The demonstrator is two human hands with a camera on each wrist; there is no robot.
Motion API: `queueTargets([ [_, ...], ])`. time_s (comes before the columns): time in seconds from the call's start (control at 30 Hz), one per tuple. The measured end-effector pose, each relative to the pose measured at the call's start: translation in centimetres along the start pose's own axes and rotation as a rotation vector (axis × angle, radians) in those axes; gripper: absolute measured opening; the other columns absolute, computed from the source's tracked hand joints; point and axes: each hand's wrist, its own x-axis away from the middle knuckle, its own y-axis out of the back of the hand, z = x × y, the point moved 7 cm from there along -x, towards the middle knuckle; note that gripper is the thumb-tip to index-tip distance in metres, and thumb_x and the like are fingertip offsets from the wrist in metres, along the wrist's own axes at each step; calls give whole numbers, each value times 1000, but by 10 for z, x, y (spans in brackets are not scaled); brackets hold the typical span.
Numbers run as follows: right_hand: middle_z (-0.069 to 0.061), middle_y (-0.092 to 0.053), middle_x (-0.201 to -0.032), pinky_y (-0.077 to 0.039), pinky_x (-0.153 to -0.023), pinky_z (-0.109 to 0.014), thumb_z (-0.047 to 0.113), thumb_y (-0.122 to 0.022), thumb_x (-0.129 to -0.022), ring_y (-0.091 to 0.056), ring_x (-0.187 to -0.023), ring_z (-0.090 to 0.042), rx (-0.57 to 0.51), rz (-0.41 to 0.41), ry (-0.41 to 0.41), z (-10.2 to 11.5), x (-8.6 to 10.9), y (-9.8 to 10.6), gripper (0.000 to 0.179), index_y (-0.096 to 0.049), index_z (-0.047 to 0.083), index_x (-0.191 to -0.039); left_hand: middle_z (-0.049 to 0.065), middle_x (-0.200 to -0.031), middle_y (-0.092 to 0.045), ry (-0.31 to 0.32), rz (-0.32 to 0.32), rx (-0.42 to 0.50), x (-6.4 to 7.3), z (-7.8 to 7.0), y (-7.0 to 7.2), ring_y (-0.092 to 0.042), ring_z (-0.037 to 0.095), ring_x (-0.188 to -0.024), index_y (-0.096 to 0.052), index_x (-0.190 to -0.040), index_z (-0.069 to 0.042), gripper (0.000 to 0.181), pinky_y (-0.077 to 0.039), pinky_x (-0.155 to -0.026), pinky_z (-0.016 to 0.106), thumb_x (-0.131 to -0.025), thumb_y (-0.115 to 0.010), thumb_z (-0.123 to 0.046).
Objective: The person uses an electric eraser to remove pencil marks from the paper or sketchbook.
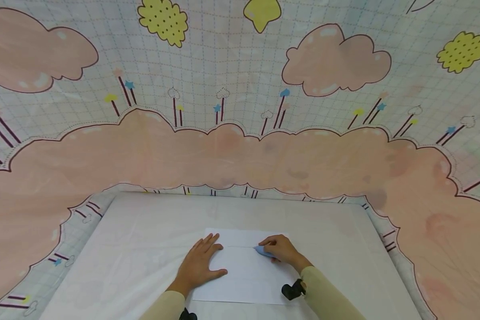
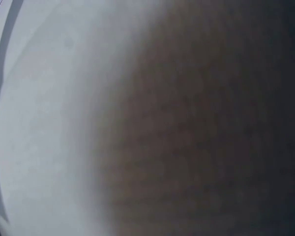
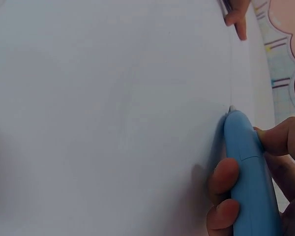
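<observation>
A sheet of white paper (image 1: 240, 284) lies on the white-covered table. My left hand (image 1: 197, 264) rests flat on its left side, fingers spread and thumb pointing right. My right hand (image 1: 284, 251) grips a blue utility knife (image 3: 250, 167) with a rounded body. Its thumb lies along one side of the handle and fingers curl round the other. The small metal tip (image 3: 231, 108) is right at the paper's surface, at the end of a thin line running toward the left hand. In the left wrist view, a dark blurred shape hides most of the scene.
The table (image 1: 143, 222) has a pale cloth over it. Behind it and at both sides hangs or spreads a patterned sheet (image 1: 223, 155) with pink clouds and yellow shapes. A black wrist camera (image 1: 292, 290) sits at the right cuff.
</observation>
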Motion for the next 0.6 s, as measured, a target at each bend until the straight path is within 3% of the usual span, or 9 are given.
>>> queueTargets([
  [0.6,0,-65,-80,-37,-44,-20,11,-61,-90,-53,-48,-9,13,1,12,3,-2,0,22,-75,9,-107,-2,-159,-34,-8,-14,-11,0,1,-2,-28,21,-148,-58,-129,-26,75,-25,-121,44,-76,-58,-79],
])
